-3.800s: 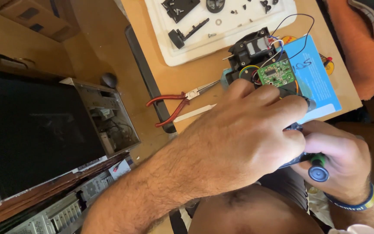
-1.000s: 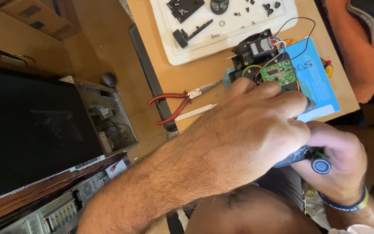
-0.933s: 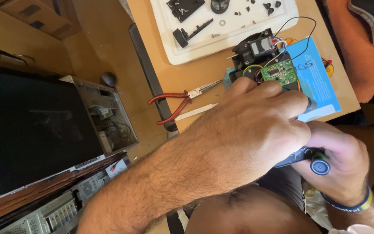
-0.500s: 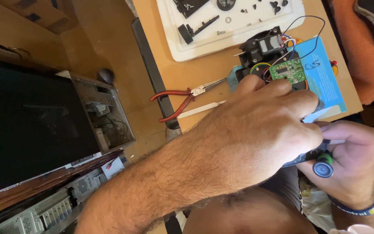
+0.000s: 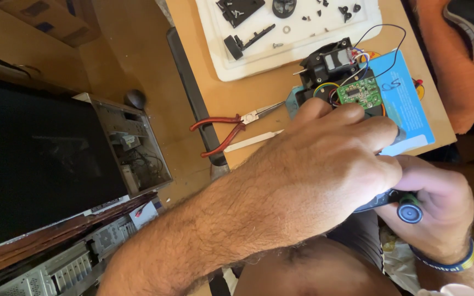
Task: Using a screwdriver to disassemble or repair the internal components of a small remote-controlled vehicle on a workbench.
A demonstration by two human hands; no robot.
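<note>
A: What are the 2 hands doing?

B: The left hand (image 5: 325, 164) is lying across the near edge of the desk (image 5: 259, 93), fingers curled and pressed together, tips resting against the black device (image 5: 325, 68) with the green board (image 5: 359, 92). What those fingers are gripping underneath, I cannot tell.

A: And the right one?

B: The right hand (image 5: 440, 205) is sitting just below the desk edge, fingers wrapped tight around a screwdriver (image 5: 399, 205). Its round blue-and-green butt is facing the camera, and the shaft is running under the left hand.

A: Where is the device lying?

B: At the near right of the desk, partly on a blue card (image 5: 404, 104), with coloured wires looping around the board.

A: Anything else nearby?

B: Red pliers (image 5: 226, 123) are lying just left of the left hand, with a pale strip (image 5: 250, 141) beside them. A white tray (image 5: 303, 41) is holding small black parts and screws at the far side. An opened computer case (image 5: 133, 142) is standing on the floor to the left.
</note>
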